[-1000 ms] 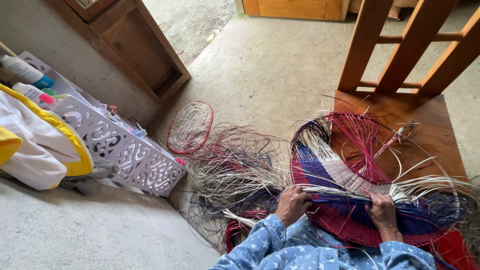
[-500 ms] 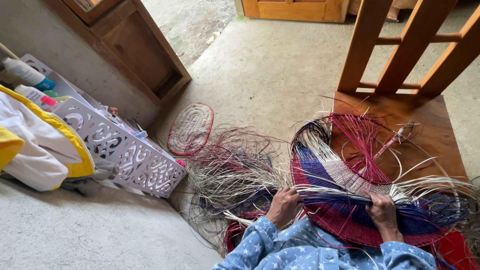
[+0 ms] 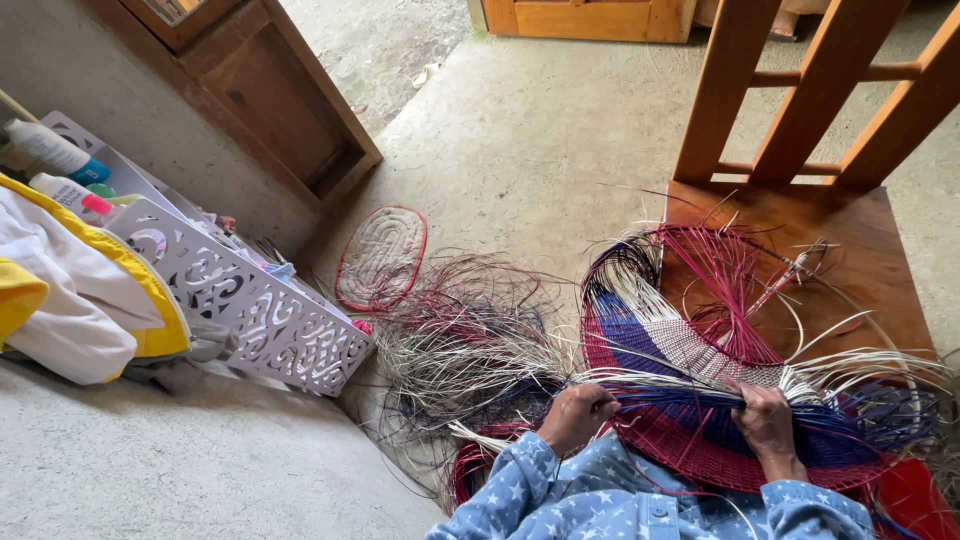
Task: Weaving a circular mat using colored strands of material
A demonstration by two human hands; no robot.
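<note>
Both hands are closed on the woven mat (image 3: 690, 400), which lies across the person's lap and leans on the wooden chair (image 3: 860, 250). The left hand (image 3: 578, 415) grips its left edge, the right hand (image 3: 765, 420) its blue strands. Loose straw (image 3: 460, 340) covers the floor beside it.

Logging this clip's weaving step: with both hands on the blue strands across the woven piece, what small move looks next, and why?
Probably pulling the blue strands snug across the woven piece. The left hand and right hand both grip that bundle at the edge of the finished rows, and loose pale strands fan out unwoven past the right hand.
</note>
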